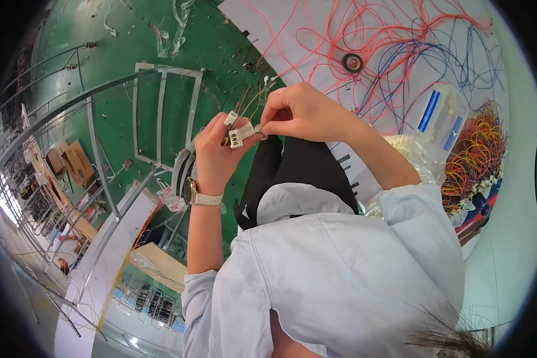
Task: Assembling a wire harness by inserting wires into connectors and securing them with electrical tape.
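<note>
My left hand (213,143) is closed around a small group of white plastic wire connectors (236,138). Thin wires (253,102) in several colours run up from them, with small pale ends near the tip. My right hand (304,113) comes in from the right, thumb and forefinger pinched together at the side of the connectors. Whatever lies between those fingertips is too small to make out. Both hands are held above my lap, over dark trousers (304,164).
A white table (268,42) at the right bears tangled red wires (394,36), blue wires (459,53), a black tape roll (352,62), a clear plastic box (441,116) and bundled orange-yellow wires (474,158). Metal frames (161,113) stand on the green floor at the left, with cardboard boxes (77,161) beyond.
</note>
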`<state>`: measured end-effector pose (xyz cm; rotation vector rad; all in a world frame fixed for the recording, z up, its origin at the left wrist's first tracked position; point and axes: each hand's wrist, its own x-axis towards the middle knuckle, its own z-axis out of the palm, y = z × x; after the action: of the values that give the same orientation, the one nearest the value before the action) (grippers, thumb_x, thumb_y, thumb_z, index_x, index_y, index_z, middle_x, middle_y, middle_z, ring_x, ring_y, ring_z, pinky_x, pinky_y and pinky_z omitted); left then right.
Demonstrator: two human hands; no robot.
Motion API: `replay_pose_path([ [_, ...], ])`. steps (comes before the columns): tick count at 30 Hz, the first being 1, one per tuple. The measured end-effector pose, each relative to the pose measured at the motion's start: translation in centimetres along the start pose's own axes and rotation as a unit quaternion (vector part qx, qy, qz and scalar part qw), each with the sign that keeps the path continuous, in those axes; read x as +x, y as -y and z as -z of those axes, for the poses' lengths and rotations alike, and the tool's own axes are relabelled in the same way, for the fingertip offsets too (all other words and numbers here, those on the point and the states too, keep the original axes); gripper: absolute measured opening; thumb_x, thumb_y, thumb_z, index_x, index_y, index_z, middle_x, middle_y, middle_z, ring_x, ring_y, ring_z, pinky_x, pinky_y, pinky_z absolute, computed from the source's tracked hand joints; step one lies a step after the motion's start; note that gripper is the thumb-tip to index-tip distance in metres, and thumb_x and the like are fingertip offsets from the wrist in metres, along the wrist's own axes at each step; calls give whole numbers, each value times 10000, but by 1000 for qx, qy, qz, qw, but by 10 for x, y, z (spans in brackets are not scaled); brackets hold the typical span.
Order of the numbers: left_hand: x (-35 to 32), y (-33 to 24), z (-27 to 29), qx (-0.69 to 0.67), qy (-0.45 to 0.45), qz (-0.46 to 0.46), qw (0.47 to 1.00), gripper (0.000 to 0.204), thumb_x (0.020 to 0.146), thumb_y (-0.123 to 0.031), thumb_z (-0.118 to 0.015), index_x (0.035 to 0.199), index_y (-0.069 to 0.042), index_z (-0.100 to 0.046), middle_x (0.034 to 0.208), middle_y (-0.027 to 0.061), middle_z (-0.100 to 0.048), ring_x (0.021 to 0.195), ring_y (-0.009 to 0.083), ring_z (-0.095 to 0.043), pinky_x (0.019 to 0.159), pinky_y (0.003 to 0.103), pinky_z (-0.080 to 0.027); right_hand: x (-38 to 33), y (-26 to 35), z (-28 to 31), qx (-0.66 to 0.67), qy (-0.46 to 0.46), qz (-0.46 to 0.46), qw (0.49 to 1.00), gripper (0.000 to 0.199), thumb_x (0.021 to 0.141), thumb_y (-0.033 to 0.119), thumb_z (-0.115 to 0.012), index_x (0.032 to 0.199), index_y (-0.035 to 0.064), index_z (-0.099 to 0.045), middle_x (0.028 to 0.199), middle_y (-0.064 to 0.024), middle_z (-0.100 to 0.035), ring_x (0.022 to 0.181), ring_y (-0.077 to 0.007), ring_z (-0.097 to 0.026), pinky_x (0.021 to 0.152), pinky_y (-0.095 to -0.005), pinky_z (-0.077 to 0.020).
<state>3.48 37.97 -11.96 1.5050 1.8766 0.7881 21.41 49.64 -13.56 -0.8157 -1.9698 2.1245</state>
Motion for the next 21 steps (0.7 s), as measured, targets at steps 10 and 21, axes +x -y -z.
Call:
replay_pose_path([
  [10, -15, 6, -16, -162, -18, 73, 984, 319, 655, -85, -855, 859, -4, -624, 759, 42, -663, 687, 89, -623, 627, 246, -520, -20, 0, -21, -38, -100, 119, 987, 109, 793, 82, -674, 824, -6, -618, 752, -44, -595, 669, -125, -571, 570, -283, -433],
  [21, -19, -13, -26, -252, -34, 92, 963, 248, 731, 32, -761, 903, 16, -583, 772, 28, -624, 660, 83, -578, 585, 216, -486, -31, -17, -16, 35, -54, 45, 997, 159, 863, 146, -650, 823, -6, -626, 734, -36, -580, 689, -99, -539, 640, -249, -432],
])
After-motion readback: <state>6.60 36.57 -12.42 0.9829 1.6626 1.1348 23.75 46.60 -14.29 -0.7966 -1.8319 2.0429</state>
